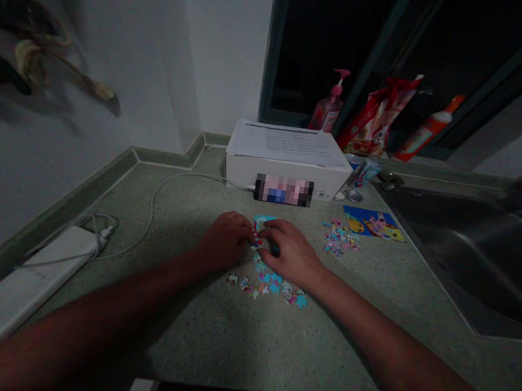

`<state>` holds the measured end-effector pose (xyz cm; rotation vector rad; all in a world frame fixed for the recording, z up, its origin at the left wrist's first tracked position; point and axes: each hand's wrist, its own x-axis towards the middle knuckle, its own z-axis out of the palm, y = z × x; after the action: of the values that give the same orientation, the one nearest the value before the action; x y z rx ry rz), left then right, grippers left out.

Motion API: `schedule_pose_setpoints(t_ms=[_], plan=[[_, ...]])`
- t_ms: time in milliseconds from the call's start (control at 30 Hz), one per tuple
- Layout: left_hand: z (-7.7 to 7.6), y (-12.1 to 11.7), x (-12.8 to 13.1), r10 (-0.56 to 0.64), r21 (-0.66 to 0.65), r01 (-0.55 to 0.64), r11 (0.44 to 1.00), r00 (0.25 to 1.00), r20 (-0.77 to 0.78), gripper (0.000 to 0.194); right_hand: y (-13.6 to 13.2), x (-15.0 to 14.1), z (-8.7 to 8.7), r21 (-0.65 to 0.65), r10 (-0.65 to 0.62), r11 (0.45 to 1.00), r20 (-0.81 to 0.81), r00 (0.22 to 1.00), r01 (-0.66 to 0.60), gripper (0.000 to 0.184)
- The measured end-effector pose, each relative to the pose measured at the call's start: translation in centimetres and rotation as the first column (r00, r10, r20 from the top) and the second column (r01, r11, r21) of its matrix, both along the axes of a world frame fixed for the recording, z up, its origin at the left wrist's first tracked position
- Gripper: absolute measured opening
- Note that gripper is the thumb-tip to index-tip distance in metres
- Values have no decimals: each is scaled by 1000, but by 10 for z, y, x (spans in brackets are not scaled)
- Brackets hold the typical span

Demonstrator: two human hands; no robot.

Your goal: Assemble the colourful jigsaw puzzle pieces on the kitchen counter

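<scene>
A small, partly joined jigsaw puzzle (264,220), light blue with some red, lies on the counter between my two hands. My left hand (225,240) is closed at its left edge, fingers curled and tips against the red part. From the other side, my right hand (295,254) grips it with bent fingers at the top and the thumb lower down. My fingers cover much of the puzzle, so single pieces there are hard to make out. Loose jigsaw pieces (272,282), blue, pink and white, are scattered just below my hands.
A second heap of pieces (341,238) lies right, beside a colourful picture card (375,224). Behind stand a white box (240,169) and a phone (283,190) on a cable. A white power strip (28,287) is left, a steel sink (469,255) right.
</scene>
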<state>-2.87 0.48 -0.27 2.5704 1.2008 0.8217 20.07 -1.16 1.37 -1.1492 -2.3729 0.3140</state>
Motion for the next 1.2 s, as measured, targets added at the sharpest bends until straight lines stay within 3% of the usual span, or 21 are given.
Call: schedule_pose_setpoints(t_ms=[1200], plan=[[-3, 1, -1, 0, 19, 0, 1000, 1000, -10, 40, -8, -2, 8, 57, 20, 998, 58, 998, -23, 11]])
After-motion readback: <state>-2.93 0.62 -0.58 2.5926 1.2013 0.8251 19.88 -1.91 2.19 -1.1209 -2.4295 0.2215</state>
